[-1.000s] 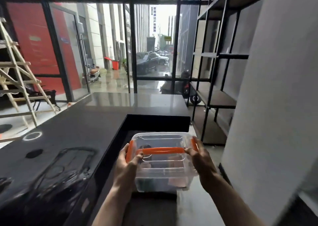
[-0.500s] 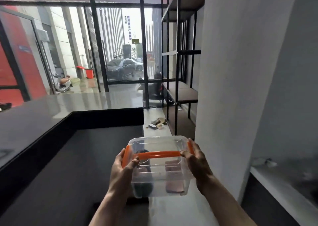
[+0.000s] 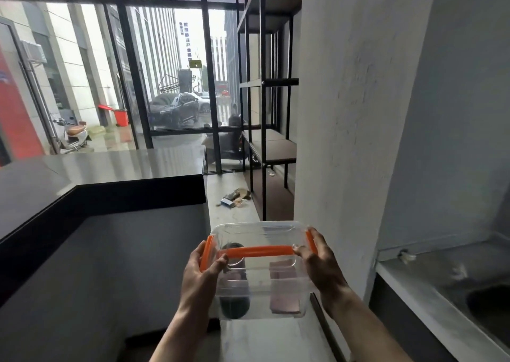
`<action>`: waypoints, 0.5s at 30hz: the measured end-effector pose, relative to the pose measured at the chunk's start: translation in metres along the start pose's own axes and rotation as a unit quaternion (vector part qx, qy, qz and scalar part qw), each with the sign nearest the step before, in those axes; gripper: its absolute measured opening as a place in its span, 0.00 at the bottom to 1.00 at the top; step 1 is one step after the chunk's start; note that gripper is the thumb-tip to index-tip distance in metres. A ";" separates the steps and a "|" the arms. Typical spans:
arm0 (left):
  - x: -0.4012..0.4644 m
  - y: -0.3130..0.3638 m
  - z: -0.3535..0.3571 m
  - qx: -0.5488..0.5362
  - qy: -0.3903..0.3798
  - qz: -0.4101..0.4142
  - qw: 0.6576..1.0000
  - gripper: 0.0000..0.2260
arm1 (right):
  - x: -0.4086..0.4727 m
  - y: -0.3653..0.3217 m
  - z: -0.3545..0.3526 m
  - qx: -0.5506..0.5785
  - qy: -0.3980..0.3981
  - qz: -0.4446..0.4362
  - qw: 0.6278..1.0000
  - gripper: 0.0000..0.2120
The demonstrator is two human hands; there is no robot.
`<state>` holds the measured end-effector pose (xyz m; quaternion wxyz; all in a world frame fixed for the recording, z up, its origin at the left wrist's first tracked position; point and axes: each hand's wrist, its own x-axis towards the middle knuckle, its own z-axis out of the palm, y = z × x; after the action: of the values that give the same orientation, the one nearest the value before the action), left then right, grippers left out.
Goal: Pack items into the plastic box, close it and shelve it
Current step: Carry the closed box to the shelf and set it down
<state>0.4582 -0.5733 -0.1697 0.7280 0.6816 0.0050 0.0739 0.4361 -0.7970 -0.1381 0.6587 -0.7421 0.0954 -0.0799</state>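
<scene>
Between a dark counter (image 3: pixel 105 174) and a grey pillar (image 3: pixel 347 113), the lidded box (image 3: pixel 259 281) is held in the air, left hand (image 3: pixel 202 276) and right hand (image 3: pixel 321 265) clamped on its orange-clipped ends, black shelves (image 3: pixel 271 146) well ahead.

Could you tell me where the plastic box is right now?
The plastic box is low in the head view, carried between the left hand and right hand, short of the black shelf.
</scene>
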 end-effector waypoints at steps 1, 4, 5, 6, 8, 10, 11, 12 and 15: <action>0.005 -0.003 0.001 -0.004 -0.001 0.000 1.000 0.30 | 0.003 0.001 0.001 -0.001 0.002 -0.001 1.000 0.29; 0.023 -0.008 0.000 -0.016 -0.006 0.000 1.000 0.30 | 0.019 0.004 0.009 -0.006 0.008 0.002 1.000 0.29; 0.030 -0.010 -0.002 -0.020 -0.006 0.002 1.000 0.30 | 0.025 0.006 0.013 -0.010 0.008 0.001 1.000 0.29; 0.037 -0.012 -0.004 -0.022 -0.004 0.003 1.000 0.30 | 0.032 0.007 0.019 -0.013 0.007 0.000 1.000 0.29; 0.053 -0.016 -0.008 -0.029 0.000 0.002 1.000 0.30 | 0.048 0.009 0.030 -0.017 0.008 -0.001 1.000 0.29; 0.071 -0.019 -0.011 -0.038 0.005 0.000 0.999 0.29 | 0.065 0.010 0.042 -0.019 0.011 -0.002 1.000 0.29; 0.082 -0.021 -0.013 -0.041 0.006 0.001 0.999 0.29 | 0.075 0.011 0.048 -0.019 0.011 -0.002 1.000 0.29; 0.094 -0.023 -0.015 -0.042 0.008 0.003 0.999 0.29 | 0.085 0.012 0.054 -0.018 0.012 -0.002 1.000 0.29; 0.131 -0.033 -0.020 -0.044 0.007 0.006 0.999 0.29 | 0.118 0.013 0.071 -0.022 0.012 0.006 1.000 0.29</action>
<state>0.5893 -0.5399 -0.1917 0.7568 0.6483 0.0025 0.0834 0.5678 -0.7592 -0.1600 0.6414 -0.7548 0.1094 -0.0830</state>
